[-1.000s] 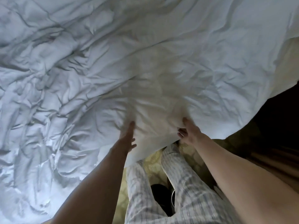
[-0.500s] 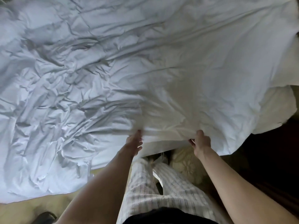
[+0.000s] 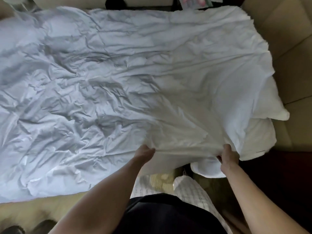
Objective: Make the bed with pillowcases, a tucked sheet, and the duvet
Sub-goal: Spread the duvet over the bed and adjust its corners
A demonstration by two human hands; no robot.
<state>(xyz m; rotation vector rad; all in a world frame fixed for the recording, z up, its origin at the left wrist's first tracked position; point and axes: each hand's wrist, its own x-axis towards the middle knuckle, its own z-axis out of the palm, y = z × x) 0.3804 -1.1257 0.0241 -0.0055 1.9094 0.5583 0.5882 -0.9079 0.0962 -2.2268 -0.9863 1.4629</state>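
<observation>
A white, crumpled duvet [image 3: 128, 81] lies spread over the whole bed and fills most of the view. My left hand [image 3: 144, 152] grips its near edge in the lower middle, fingers curled under the fabric. A little to the right, my right hand [image 3: 228, 155] holds the same edge with the thumb on top. The cloth between both hands is pulled taut. At the right, white pillows [image 3: 270, 108] stick out from under the duvet by the headboard. The sheet below is hidden.
A beige padded headboard [image 3: 287, 48] runs along the right side. Patterned carpet [image 3: 162, 180] shows by my legs and along the bed's near side. Dark shoes [image 3: 11, 229] sit at the bottom left. Some items [image 3: 195, 2] lie at the far top edge.
The duvet has come down from a raised billow and now lies flatter on the bed. Both hands have moved down and further apart, still holding the near edge.
</observation>
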